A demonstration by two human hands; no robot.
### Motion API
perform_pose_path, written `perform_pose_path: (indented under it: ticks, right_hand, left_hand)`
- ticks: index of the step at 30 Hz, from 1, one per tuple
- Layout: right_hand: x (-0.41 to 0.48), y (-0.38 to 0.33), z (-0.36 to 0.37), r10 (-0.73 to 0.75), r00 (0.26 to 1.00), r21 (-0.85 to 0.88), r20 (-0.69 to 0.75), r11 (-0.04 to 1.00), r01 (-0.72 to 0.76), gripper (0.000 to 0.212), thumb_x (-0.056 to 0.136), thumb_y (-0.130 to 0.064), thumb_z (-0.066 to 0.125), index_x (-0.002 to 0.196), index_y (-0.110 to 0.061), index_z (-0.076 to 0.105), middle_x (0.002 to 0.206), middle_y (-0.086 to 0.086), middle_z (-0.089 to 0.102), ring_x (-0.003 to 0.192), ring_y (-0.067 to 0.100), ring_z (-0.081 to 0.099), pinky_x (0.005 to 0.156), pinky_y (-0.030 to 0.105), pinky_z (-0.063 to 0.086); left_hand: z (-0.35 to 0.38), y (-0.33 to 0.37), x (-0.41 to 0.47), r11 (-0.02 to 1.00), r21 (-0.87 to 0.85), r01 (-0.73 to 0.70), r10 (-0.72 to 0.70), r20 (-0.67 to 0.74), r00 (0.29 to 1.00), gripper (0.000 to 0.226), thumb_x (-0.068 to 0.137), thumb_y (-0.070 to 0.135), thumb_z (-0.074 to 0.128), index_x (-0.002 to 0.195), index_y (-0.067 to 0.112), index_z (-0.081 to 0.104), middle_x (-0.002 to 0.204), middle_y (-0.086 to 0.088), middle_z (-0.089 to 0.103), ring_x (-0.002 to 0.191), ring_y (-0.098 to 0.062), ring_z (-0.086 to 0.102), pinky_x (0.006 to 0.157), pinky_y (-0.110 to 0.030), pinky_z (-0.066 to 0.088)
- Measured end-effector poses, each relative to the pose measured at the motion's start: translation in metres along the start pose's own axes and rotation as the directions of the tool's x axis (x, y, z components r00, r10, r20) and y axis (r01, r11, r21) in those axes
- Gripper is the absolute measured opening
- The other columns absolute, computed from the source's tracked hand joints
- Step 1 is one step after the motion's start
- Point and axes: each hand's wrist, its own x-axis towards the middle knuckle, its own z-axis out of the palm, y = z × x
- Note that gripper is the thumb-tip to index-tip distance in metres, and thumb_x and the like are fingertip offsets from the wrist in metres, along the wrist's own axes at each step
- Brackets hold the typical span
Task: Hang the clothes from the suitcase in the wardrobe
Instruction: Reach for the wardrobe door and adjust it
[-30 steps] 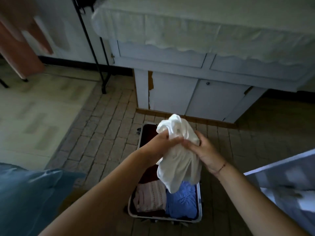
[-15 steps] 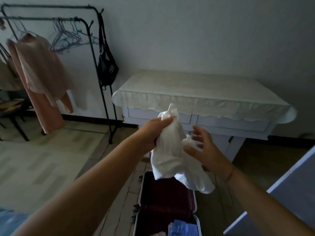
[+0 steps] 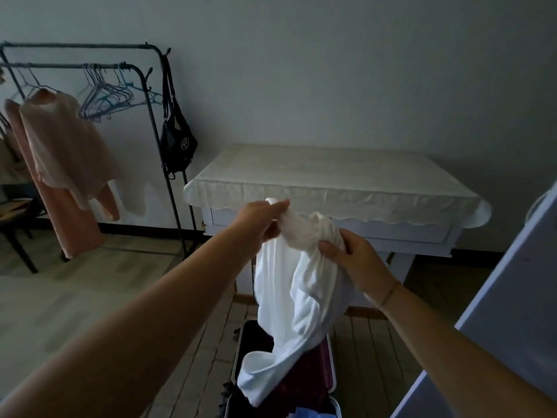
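A pale plain wall (image 3: 331, 70) fills the upper half of the view, and below it the floor (image 3: 75, 297) runs from light boards at the left to brick-like paving in front. Against the wall stands a white-painted table under a cream scalloped cloth (image 3: 331, 179). At the left is a black metal clothes rail (image 3: 168, 182) with a peach-pink long-sleeved garment (image 3: 63, 152) hanging from it, a bunch of bare wire and plastic hangers (image 3: 105, 98) on the front bar, and a small black shoulder bag (image 3: 177, 143) hung on its end post. Low in the middle lies an open suitcase with a dark maroon lining and pale rim (image 3: 325, 366), with a scrap of blue fabric (image 3: 310, 413) at its near edge. Above the suitcase, in front of the table, a crumpled white cloth garment (image 3: 295, 300) hangs from both hands: the left hand (image 3: 262, 221) pinches its top bunch between closed fingers, and the right hand (image 3: 355, 260) grasps a fold just beside it, thumb pressed on the fabric
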Motion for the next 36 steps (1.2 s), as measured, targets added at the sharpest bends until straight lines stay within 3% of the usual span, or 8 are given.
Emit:
perform_pose_path:
  ticks: [7, 10, 14, 19, 23, 26, 30, 36]
  right_hand:
    - [-0.003, 0.010, -0.059, 0.064, 0.994, 0.105, -0.084, 0.993, -0.055, 0.069, 0.076, -0.063, 0.057, 0.085, 0.005, 0.061, 0.079, 0.011, 0.058, 0.077, 0.021, 0.054, 0.069, 0.030, 0.042]
    - [-0.002, 0.008, -0.084, 0.163, 0.980, 0.361, -0.112, 0.926, -0.113, 0.038, 0.092, -0.043, 0.047, 0.097, -0.012, 0.067, 0.094, 0.004, 0.070, 0.088, 0.017, 0.064, 0.075, 0.028, 0.050]
    - [0.004, -0.008, -0.111, 0.245, 0.968, 0.605, -0.056, 0.780, -0.162, 0.040, 0.098, -0.040, 0.038, 0.110, -0.012, 0.064, 0.107, 0.008, 0.070, 0.098, 0.019, 0.067, 0.078, 0.033, 0.057]
    - [0.013, -0.033, -0.123, 0.227, 0.974, 0.654, -0.029, 0.741, -0.153, 0.044, 0.096, -0.046, 0.039, 0.114, -0.012, 0.062, 0.104, 0.007, 0.071, 0.093, 0.018, 0.068, 0.085, 0.036, 0.055]
    - [0.025, -0.039, -0.120, 0.197, 0.980, 0.586, -0.036, 0.798, -0.139, 0.045, 0.098, -0.039, 0.037, 0.112, -0.004, 0.062, 0.101, 0.013, 0.070, 0.092, 0.023, 0.068, 0.083, 0.035, 0.056]
    - [0.027, -0.038, -0.120, 0.143, 0.983, 0.507, -0.119, 0.860, -0.064, 0.035, 0.099, -0.029, 0.039, 0.102, -0.005, 0.064, 0.091, 0.011, 0.071, 0.083, 0.019, 0.068, 0.079, 0.031, 0.056]
    - [0.018, -0.032, -0.146, 0.000, 0.937, 0.109, -0.348, 0.993, 0.040, 0.030, 0.095, -0.036, 0.048, 0.095, -0.013, 0.069, 0.097, 0.014, 0.070, 0.093, 0.024, 0.066, 0.087, 0.038, 0.051]
    - [-0.045, 0.015, -0.183, 0.180, 0.975, 0.436, -0.128, 0.893, -0.108, 0.078, 0.058, -0.067, 0.072, 0.116, -0.016, 0.064, 0.109, 0.010, 0.069, 0.099, 0.021, 0.066, 0.082, 0.034, 0.056]
  left_hand:
    - [0.032, 0.006, 0.008, 0.984, 0.118, -0.135, 0.152, -0.145, 0.978, 0.029, 0.084, 0.014, 0.070, 0.067, 0.007, 0.048, 0.059, -0.007, 0.047, 0.043, -0.013, 0.041, 0.040, -0.018, 0.034]
    - [0.040, 0.003, 0.011, 0.981, 0.173, -0.087, 0.122, -0.205, 0.971, 0.030, 0.086, 0.012, 0.067, 0.067, 0.006, 0.045, 0.046, -0.006, 0.053, 0.027, -0.006, 0.045, 0.032, -0.011, 0.030]
    - [0.055, -0.006, 0.017, 0.982, 0.186, 0.030, 0.016, -0.241, 0.970, 0.049, 0.081, 0.009, 0.072, 0.119, -0.005, 0.044, 0.080, -0.014, 0.051, 0.049, -0.014, 0.046, 0.030, -0.011, 0.033]
    - [0.092, -0.013, 0.003, 0.929, 0.338, -0.154, 0.087, 0.204, 0.975, 0.071, 0.085, 0.034, 0.068, 0.143, 0.012, 0.034, 0.127, -0.010, 0.054, 0.106, -0.018, 0.053, 0.085, -0.029, 0.043]
    - [0.128, -0.007, -0.006, 0.875, 0.294, -0.384, 0.146, 0.596, 0.789, 0.075, 0.078, 0.038, 0.075, 0.140, 0.016, 0.039, 0.132, -0.002, 0.057, 0.116, -0.015, 0.058, 0.097, -0.032, 0.047]
    - [0.150, -0.008, -0.001, 0.819, 0.351, -0.454, 0.172, 0.605, 0.778, 0.044, 0.078, 0.027, 0.076, 0.116, 0.011, 0.061, 0.107, -0.007, 0.070, 0.097, -0.017, 0.068, 0.086, -0.033, 0.056]
    - [0.173, -0.011, 0.008, 0.798, 0.454, -0.397, 0.078, 0.574, 0.815, 0.049, 0.081, 0.045, 0.069, 0.112, 0.007, 0.065, 0.102, -0.009, 0.071, 0.091, -0.021, 0.069, 0.085, -0.037, 0.056]
    - [0.222, 0.002, 0.001, 0.949, 0.173, -0.264, 0.057, 0.728, 0.683, 0.041, 0.087, 0.037, 0.064, 0.109, 0.002, 0.065, 0.104, -0.014, 0.070, 0.095, -0.026, 0.068, 0.089, -0.037, 0.054]
